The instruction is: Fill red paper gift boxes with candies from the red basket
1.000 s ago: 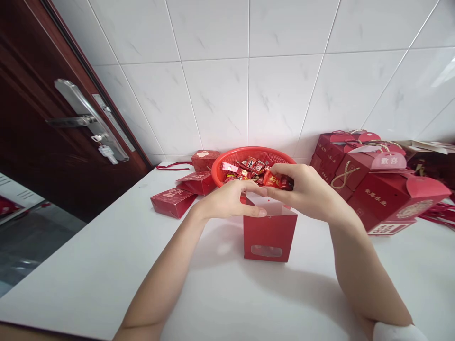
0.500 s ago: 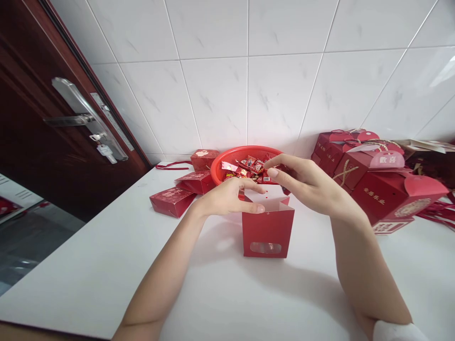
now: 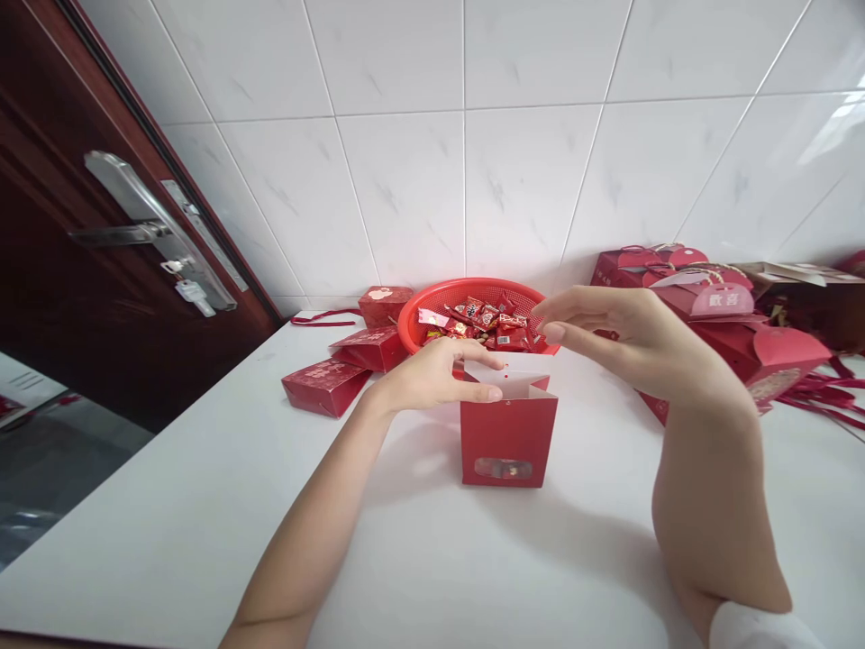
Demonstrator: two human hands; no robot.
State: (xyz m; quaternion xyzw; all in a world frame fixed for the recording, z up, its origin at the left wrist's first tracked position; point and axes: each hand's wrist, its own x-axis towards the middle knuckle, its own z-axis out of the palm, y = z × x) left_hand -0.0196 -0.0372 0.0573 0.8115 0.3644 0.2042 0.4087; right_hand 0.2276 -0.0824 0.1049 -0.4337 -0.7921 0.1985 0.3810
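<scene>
An upright red paper gift box (image 3: 504,442) with a small clear window low on its front stands on the white table. Its top is unfolded, showing the pale inside. My left hand (image 3: 446,374) steadies the left side of its mouth, thumb at the front edge and index finger across toward the back. Some small wrapped things show through the window. To the right of the box mouth, my right hand (image 3: 628,338) hovers with fingers and thumb apart, nothing visible in it. Behind the box is a red plastic basket (image 3: 412,317) holding several red-wrapped candies (image 3: 506,335).
Several red boxes (image 3: 324,383) lie to the left of the basket, with a dark red ribbon (image 3: 324,319) behind. At the right stand decorated red boxes (image 3: 763,351) with cord handles, and more ribbons (image 3: 817,392). A tiled wall (image 3: 405,198) bounds the back; a door (image 3: 74,297) is at left.
My right hand has moved right, away from the box mouth and basket. Small wrapped things now show in the box window, which looked mostly clear before. My left hand has stayed put.
</scene>
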